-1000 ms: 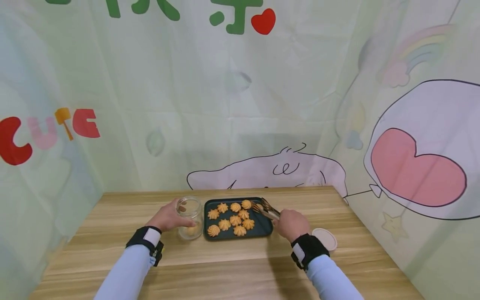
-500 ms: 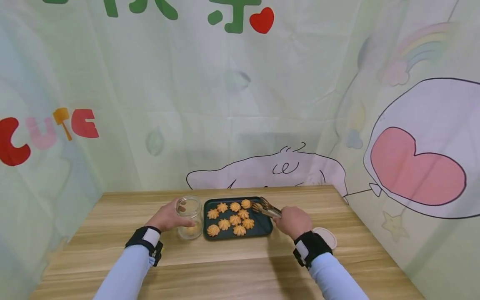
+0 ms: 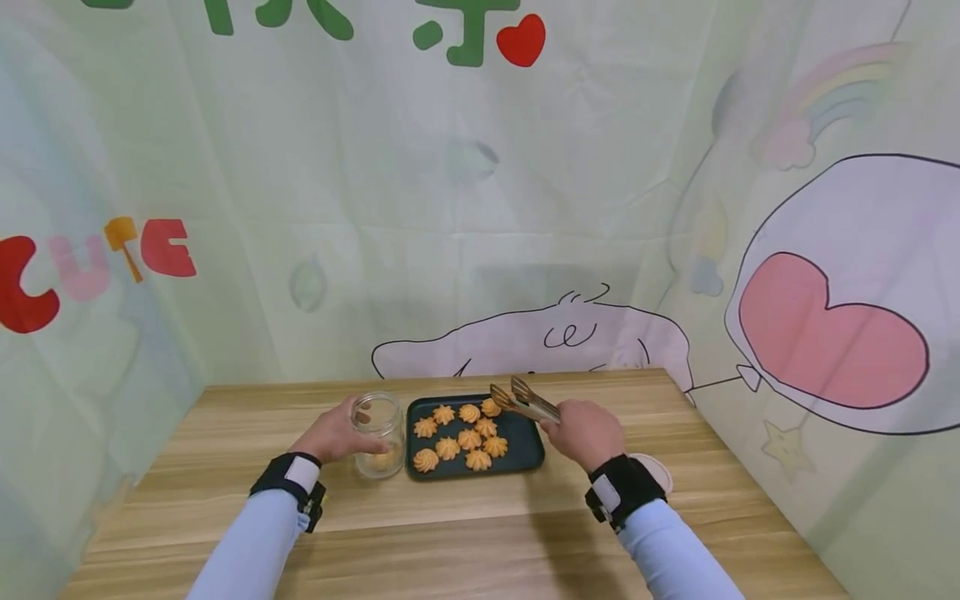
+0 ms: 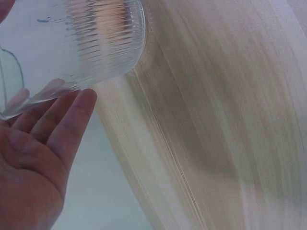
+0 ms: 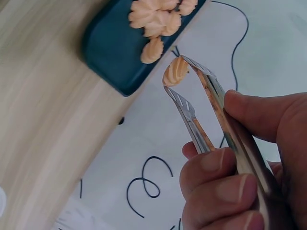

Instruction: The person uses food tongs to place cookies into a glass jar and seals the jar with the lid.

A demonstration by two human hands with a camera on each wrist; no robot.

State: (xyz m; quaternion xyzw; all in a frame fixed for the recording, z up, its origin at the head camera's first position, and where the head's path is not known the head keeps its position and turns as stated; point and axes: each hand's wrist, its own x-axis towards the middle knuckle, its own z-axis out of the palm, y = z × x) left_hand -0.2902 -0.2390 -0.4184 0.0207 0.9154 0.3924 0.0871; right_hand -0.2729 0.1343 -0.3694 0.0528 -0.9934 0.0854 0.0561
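Cookie (image 5: 175, 71) sits pinched in the tips of the tongs (image 5: 211, 112), which the right hand (image 3: 583, 433) squeezes above the dark tray (image 3: 527, 446). Left hand (image 3: 330, 435) cups the glass jar (image 3: 378, 433), fingers curled round it, left of the tray.

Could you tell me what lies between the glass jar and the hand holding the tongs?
In the head view, the dark tray of cookies lies between the jar and the right hand, whose tongs reach over its far corner.

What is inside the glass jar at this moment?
The glass jar, held by the left hand, shows one orange cookie at its bottom in the head view. Ribbed glass blurs the inside in the left wrist view, so more cannot be ruled out.
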